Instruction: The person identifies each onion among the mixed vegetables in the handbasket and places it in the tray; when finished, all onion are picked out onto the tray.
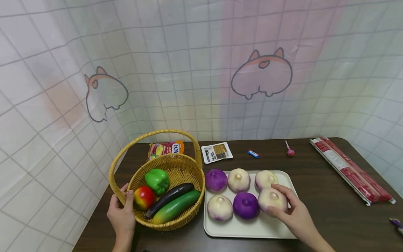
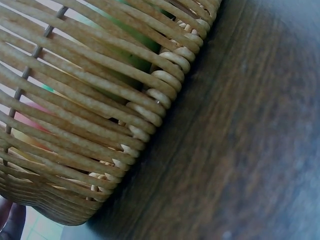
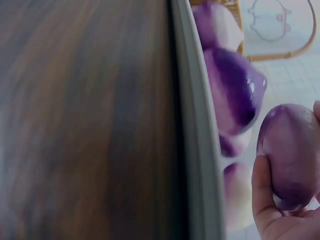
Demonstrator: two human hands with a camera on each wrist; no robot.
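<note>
My left hand grips the rim of a round wicker basket near its handle base, thumb on the inner side. In the basket lie a green bell pepper, a red-yellow fruit, an eggplant and a green, yellow-ended long vegetable. Between thumb and fingers, my right hand holds a white-and-purple onion over the right part of a white tray. Its purple underside shows in the right wrist view. Several similar onions, among them a deep purple onion, sit on the tray.
Behind the basket lies a colourful snack bag. Along the back are a flat white packet, a small blue candy and a lollipop. A long red package lies at the right. Gridded cloth surrounds the dark table.
</note>
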